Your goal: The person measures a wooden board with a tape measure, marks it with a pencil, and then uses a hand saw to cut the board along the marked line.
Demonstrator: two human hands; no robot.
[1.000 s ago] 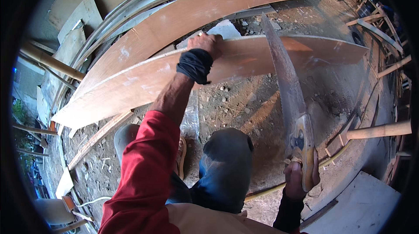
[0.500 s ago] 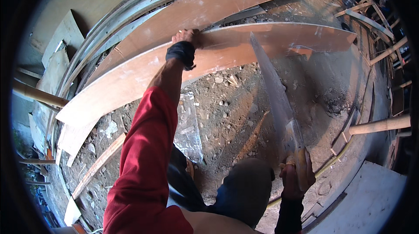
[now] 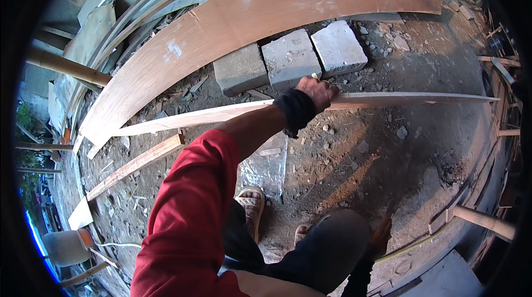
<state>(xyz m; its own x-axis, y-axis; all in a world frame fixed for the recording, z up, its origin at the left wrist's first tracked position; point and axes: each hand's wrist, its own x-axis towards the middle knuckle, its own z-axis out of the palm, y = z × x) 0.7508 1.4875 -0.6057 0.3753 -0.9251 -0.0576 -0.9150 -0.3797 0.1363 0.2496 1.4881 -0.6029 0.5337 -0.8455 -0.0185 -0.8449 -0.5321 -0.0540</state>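
Note:
My left hand [image 3: 317,92], with a black wrist band and a red sleeve, is shut on the top edge of a long thin plywood board [image 3: 421,98]. The board stands tipped up on its edge and runs from left to right across the dirt ground. My right hand [image 3: 382,233] hangs low beside my right knee; it is dark and blurred, and I cannot tell whether it holds anything. My sandalled feet [image 3: 252,204] stand just behind the board.
Three grey concrete blocks [image 3: 288,59] sit right behind the board. A wide curved plywood sheet [image 3: 266,8] lies beyond them. A timber batten [image 3: 138,162] lies at the left, a wooden pole [image 3: 487,222] at the right, and rubble and scrap wood cover the ground.
The board lay flat under my left hand and now stands on its edge, uncovering the concrete blocks. The hand saw that my right hand held has gone out of sight, and that hand has dropped.

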